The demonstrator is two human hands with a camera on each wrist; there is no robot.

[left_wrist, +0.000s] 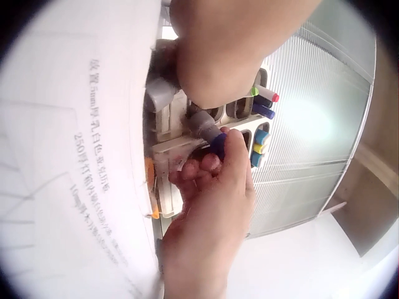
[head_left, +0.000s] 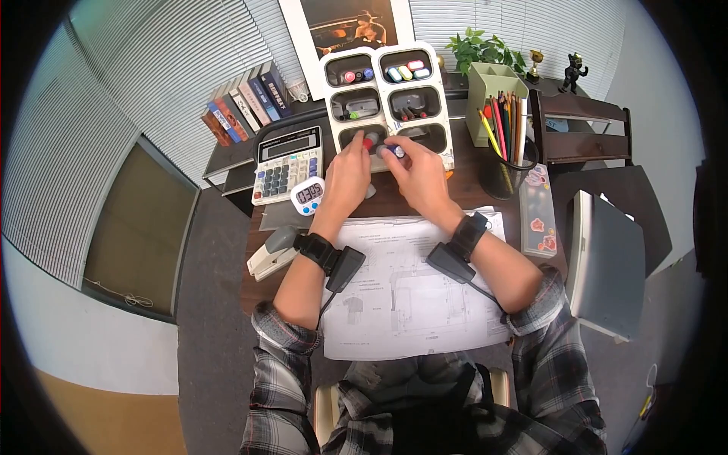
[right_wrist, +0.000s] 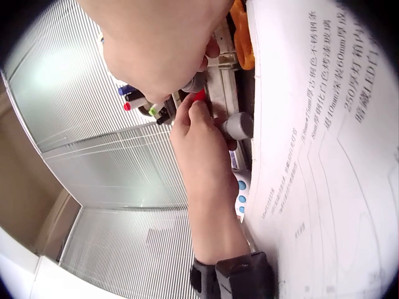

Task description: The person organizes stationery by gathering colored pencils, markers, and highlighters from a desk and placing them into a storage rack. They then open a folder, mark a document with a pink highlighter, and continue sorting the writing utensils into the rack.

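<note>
My left hand [head_left: 350, 178] holds a thick marker with a red part [right_wrist: 198, 95] and a grey end [right_wrist: 237, 126] that pokes out below the fingers. In my right hand [head_left: 421, 174] is a second thick marker, grey [left_wrist: 202, 123] with a blue part [left_wrist: 218, 144], pinched between thumb and fingers. Both hands are close together over the front compartments of a white desk organizer [head_left: 447, 144], the marker ends nearly meeting. Behind them its other compartments hold coloured markers [head_left: 359, 76], highlighters [head_left: 408, 72] and pens [head_left: 413, 116]. The front left compartment is partly hidden by my left hand.
Printed drawings [head_left: 409, 303] lie under my forearms. To the left are a calculator [head_left: 288, 163], a white timer [head_left: 308, 195] and a stapler [head_left: 274, 252]. Pencils [head_left: 506, 121] stand in a mesh holder [head_left: 508, 171] on the right, near a stickered case [head_left: 538, 212].
</note>
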